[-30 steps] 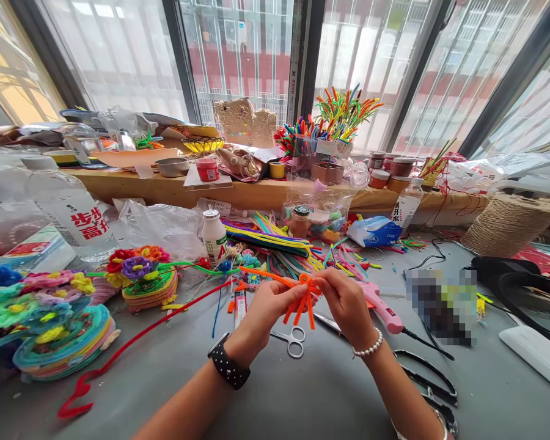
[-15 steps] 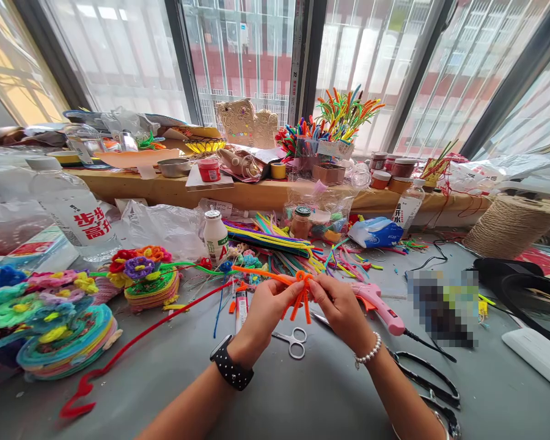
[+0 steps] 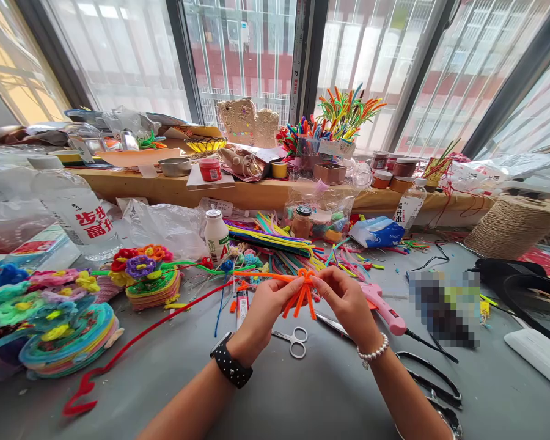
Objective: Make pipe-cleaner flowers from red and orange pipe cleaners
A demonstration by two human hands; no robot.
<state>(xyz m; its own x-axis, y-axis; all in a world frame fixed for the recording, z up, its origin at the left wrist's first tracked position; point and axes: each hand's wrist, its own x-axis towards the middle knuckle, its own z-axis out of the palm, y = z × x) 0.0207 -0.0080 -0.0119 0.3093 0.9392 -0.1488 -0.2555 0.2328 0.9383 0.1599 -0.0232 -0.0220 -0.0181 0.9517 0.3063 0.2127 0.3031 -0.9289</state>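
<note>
- over the middle of the bench (image 3: 297, 400), short of its far edge, what's up there?
- an orange pipe-cleaner bunch (image 3: 307, 280), loop on top, loose ends hanging.
- and the hands?
- the left hand (image 3: 271, 304) pinches one side, thumb against fingers; the right hand (image 3: 347, 300) pinches the other.
- nearby?
- small scissors (image 3: 291, 339) toward the near edge, a pink glue gun (image 3: 388, 311) toward the right.
</note>
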